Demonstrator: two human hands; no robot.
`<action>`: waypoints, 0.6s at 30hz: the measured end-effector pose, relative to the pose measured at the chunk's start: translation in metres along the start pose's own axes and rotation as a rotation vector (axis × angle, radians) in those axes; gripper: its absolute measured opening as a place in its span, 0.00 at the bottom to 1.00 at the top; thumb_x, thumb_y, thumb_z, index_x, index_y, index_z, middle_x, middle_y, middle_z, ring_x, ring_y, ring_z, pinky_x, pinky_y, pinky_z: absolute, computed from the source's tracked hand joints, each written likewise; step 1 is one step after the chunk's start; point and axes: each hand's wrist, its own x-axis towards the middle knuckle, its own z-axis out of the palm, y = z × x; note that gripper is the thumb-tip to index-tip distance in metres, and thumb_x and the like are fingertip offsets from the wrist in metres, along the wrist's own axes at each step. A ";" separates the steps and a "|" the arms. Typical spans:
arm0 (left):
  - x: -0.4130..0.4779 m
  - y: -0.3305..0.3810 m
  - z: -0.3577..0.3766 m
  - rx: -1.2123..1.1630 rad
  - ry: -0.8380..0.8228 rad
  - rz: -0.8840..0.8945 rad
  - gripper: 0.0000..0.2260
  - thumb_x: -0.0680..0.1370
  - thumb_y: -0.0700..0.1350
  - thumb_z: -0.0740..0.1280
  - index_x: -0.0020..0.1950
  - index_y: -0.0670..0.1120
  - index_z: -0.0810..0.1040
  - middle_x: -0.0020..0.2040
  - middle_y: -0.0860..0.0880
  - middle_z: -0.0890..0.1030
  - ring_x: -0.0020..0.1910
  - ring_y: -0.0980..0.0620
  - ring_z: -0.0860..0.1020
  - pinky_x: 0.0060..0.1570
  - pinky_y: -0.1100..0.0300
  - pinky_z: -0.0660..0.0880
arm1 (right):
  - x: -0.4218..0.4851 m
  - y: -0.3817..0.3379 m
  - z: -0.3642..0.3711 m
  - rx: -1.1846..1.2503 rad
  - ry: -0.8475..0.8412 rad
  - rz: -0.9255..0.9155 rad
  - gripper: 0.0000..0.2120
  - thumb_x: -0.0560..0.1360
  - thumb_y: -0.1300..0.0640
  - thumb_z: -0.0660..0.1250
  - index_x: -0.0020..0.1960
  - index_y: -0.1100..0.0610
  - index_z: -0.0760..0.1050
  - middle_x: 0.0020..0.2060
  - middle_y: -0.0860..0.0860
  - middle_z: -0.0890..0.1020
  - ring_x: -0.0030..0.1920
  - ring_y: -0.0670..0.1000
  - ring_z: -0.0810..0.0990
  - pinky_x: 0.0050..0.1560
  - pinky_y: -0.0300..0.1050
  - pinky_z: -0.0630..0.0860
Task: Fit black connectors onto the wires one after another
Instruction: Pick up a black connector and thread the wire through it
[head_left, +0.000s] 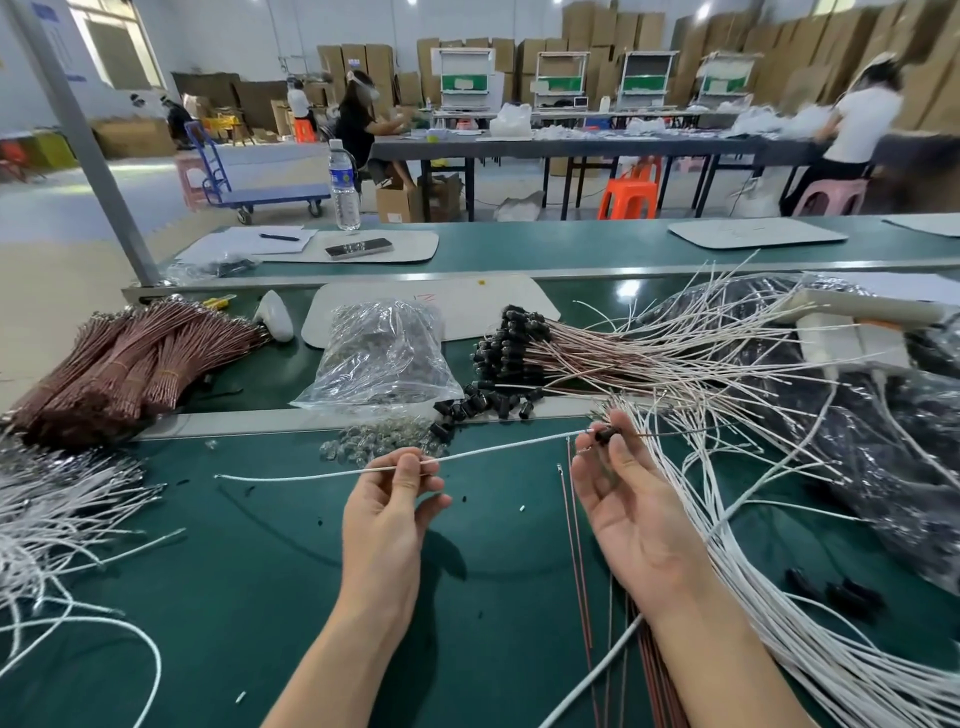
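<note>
My left hand (390, 503) pinches a white wire (291, 475) that runs level across the green table, its right tip almost at a small black connector (604, 434). My right hand (626, 493), palm up, pinches that connector between thumb and fingertips. Loose black connectors (480, 405) lie just behind the hands near the rail. A fan of wires with black connectors fitted (511, 343) lies at centre right. Two thin brown wires (574, 525) lie between my hands.
Bundled brown wires (130, 364) sit at the left, loose white wires (52, 519) at the near left and many more white wires (779, 597) at the right. A clear bag of parts (382, 353) stands behind centre. A black plastic bag (883, 467) fills the right.
</note>
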 end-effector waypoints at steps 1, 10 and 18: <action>0.001 0.000 0.000 0.001 0.001 -0.001 0.05 0.82 0.42 0.64 0.51 0.43 0.78 0.39 0.51 0.84 0.36 0.57 0.80 0.37 0.64 0.79 | 0.000 -0.001 0.000 0.006 0.004 -0.003 0.13 0.76 0.63 0.65 0.59 0.56 0.80 0.48 0.53 0.84 0.45 0.50 0.86 0.44 0.42 0.84; 0.002 -0.002 -0.002 0.026 0.012 0.008 0.05 0.82 0.42 0.64 0.53 0.43 0.78 0.38 0.52 0.83 0.36 0.57 0.80 0.37 0.65 0.79 | 0.001 0.001 -0.001 -0.032 0.003 -0.007 0.13 0.75 0.63 0.66 0.58 0.54 0.81 0.49 0.52 0.84 0.47 0.50 0.86 0.44 0.42 0.84; 0.001 -0.003 -0.002 0.042 0.015 0.009 0.05 0.82 0.43 0.64 0.52 0.44 0.79 0.39 0.51 0.83 0.37 0.57 0.80 0.37 0.65 0.79 | 0.000 0.001 -0.002 -0.012 0.001 -0.006 0.13 0.75 0.65 0.66 0.57 0.57 0.82 0.50 0.55 0.85 0.47 0.52 0.87 0.45 0.42 0.84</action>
